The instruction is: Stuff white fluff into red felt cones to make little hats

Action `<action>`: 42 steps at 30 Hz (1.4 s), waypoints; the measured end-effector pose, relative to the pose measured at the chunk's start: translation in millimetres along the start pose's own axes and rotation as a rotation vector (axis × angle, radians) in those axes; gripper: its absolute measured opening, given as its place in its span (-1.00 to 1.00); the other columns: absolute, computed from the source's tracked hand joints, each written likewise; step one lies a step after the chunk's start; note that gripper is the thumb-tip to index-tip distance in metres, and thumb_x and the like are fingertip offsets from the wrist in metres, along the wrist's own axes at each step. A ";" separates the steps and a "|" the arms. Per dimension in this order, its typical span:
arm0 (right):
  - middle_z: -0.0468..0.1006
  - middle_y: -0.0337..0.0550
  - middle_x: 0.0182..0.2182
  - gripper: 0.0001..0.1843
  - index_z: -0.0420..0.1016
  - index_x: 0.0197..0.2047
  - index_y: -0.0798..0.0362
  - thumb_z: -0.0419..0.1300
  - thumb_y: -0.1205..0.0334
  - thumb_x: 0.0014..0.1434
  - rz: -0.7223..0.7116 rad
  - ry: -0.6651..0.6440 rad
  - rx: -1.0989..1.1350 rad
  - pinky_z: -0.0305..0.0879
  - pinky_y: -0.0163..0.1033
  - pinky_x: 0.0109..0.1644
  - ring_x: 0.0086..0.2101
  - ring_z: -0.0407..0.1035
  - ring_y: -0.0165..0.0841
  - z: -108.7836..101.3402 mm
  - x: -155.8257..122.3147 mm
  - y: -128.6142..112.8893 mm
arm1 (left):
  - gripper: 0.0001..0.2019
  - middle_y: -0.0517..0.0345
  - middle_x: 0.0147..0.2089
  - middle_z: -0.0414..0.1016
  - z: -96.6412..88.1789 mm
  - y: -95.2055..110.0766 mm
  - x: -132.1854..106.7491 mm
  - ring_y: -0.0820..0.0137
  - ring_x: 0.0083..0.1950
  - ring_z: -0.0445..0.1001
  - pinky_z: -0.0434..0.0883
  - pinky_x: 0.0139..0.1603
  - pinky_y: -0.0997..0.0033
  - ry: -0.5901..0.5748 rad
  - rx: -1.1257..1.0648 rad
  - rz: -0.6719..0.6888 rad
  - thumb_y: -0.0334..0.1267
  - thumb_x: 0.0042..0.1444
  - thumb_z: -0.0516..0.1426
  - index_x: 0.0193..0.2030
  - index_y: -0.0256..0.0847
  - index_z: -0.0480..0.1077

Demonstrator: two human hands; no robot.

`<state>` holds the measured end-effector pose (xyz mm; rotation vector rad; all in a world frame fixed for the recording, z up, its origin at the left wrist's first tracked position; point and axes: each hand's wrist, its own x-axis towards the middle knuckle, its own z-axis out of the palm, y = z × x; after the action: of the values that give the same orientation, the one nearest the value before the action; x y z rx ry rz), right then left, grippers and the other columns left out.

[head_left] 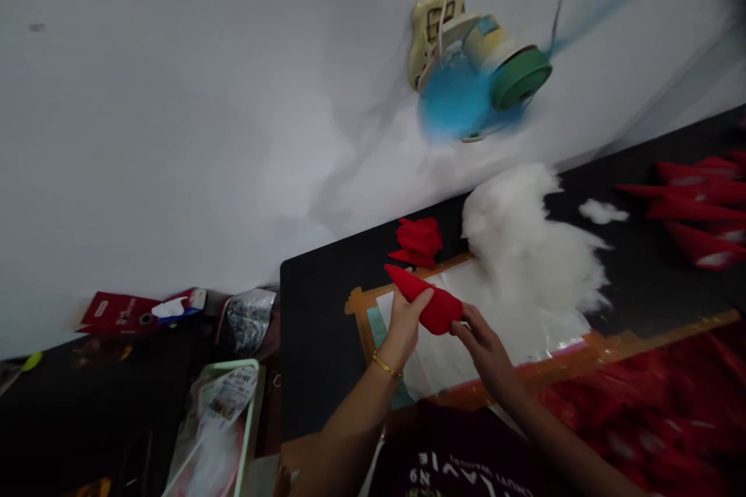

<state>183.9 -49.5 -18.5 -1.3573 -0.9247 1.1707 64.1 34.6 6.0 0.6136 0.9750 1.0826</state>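
My left hand (pixel 406 320) grips a red cone (pixel 441 312) | my right hand (pixel 482 340) pinches its wide end | likely filling, white fluff (pixel 518 241) near | next needs steady hold

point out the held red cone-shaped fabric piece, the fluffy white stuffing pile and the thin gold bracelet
held red cone-shaped fabric piece (pixel 440 312): head view, its rounded body
fluffy white stuffing pile (pixel 516 237): head view, heap's middle
thin gold bracelet (pixel 386 367): head view, band's middle
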 end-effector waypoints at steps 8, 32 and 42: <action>0.52 0.01 -0.16 -0.41 0.50 -0.03 0.16 0.08 -0.23 0.24 -0.125 -0.146 -0.291 0.37 -0.19 0.00 -0.17 0.40 -0.23 2.0 -7.7 -1.1 | -0.17 0.12 -0.17 0.43 20.4 11.8 -26.8 0.39 -0.23 0.43 0.41 -0.15 0.39 -0.026 0.041 -0.083 -0.24 -0.14 0.41 0.26 -0.15 0.13; 0.36 -0.07 0.15 -0.34 0.39 0.14 0.04 0.31 -0.15 0.08 0.214 -0.082 0.284 0.09 -0.08 0.35 0.18 0.22 -0.19 30.3 -7.0 -11.2 | -0.39 0.09 -0.19 0.46 15.6 16.3 -35.3 0.35 -0.21 0.45 0.39 -0.14 0.38 -0.031 0.121 -0.035 -0.25 -0.10 0.38 0.09 -0.18 0.28; 0.46 -0.08 0.04 -0.54 0.45 -0.05 0.02 0.23 -0.13 0.13 0.354 -0.041 0.603 0.40 -0.13 0.08 0.05 0.37 -0.21 28.5 17.7 -20.5 | -0.48 -0.02 0.02 0.48 -2.0 3.8 -25.1 0.25 0.04 0.46 0.34 0.13 0.27 -0.110 -0.025 -0.125 -0.16 -0.01 0.35 0.09 -0.20 0.35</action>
<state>161.7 -23.3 0.7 -1.0178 -0.3069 1.5912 57.0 12.7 16.9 0.5782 0.8907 0.9396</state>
